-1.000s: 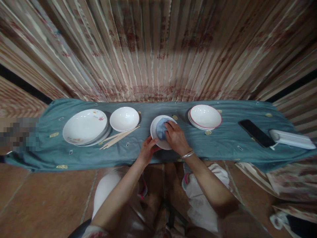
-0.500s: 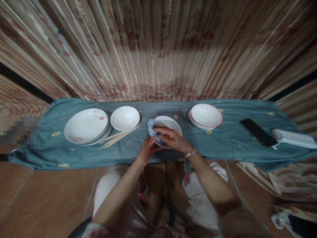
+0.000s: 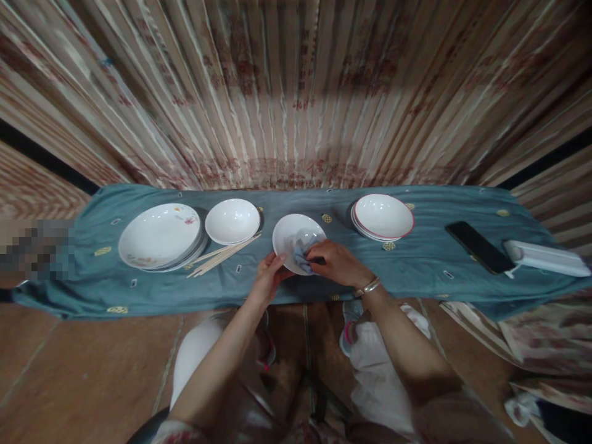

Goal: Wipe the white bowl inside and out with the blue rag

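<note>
A white bowl [image 3: 290, 229] is tilted over the middle of the table, its inside facing me. My left hand [image 3: 269, 274] grips its lower left rim, thumb on the inner edge and fingers tucked underneath. Bunched in my right hand [image 3: 335, 260] is a light blue cloth [image 3: 303, 258], pressed against the lower right part of the bowl's inside. My right fingers are closed on the cloth and partly hide it. A bracelet circles my right wrist.
On the teal tablecloth [image 3: 259, 287] at left stand stacked plates [image 3: 160, 237], a white bowl [image 3: 232, 221] and several chopsticks [image 3: 224, 256]. Red-rimmed bowls [image 3: 383, 217] are stacked right of centre. Farther right lie a black phone [image 3: 480, 246] and a white device [image 3: 546, 258]. A curtain [image 3: 296, 92] hangs behind.
My right hand and the cloth have moved from the bowl's left rim to the lower right of its inside. The bowl has shifted left, with my left hand still at its rim.
</note>
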### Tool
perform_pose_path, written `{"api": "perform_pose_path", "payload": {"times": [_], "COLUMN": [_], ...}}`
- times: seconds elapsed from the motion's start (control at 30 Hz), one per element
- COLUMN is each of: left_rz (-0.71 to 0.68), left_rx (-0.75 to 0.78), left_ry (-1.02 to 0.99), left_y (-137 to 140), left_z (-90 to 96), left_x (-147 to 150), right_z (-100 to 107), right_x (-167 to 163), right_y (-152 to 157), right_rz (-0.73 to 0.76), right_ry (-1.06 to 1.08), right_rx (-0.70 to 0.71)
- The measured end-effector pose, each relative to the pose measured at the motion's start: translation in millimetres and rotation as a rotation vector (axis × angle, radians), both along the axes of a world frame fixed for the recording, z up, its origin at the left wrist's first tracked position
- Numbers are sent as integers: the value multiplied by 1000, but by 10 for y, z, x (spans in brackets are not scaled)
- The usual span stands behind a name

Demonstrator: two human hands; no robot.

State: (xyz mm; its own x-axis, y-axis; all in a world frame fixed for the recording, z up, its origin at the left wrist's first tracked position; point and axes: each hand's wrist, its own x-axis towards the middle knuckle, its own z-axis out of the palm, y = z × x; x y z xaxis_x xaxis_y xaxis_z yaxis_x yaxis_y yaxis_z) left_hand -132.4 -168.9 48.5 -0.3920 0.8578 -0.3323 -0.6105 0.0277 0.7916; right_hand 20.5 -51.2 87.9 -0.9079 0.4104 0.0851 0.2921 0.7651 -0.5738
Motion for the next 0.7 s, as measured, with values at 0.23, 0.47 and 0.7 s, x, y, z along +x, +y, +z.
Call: {"api": "perform_pose_path", "payload": {"times": [0.23, 0.47, 0.7], "left_rz": [21, -20, -58], "left_rx": [-6, -34, -51], "left_ry": [-23, -65, -87], "left_y": [11, 7, -3], "left_z": [41, 28, 6], "left_x": [58, 123, 149], "right_z": [-90, -170, -249], "right_x": [-58, -130, -225], "right_y": [-4, 65, 63], "right_rz": [-219, -306, -167], "right_ry": [-56, 147, 282], "right_rx": [369, 355, 121]}}
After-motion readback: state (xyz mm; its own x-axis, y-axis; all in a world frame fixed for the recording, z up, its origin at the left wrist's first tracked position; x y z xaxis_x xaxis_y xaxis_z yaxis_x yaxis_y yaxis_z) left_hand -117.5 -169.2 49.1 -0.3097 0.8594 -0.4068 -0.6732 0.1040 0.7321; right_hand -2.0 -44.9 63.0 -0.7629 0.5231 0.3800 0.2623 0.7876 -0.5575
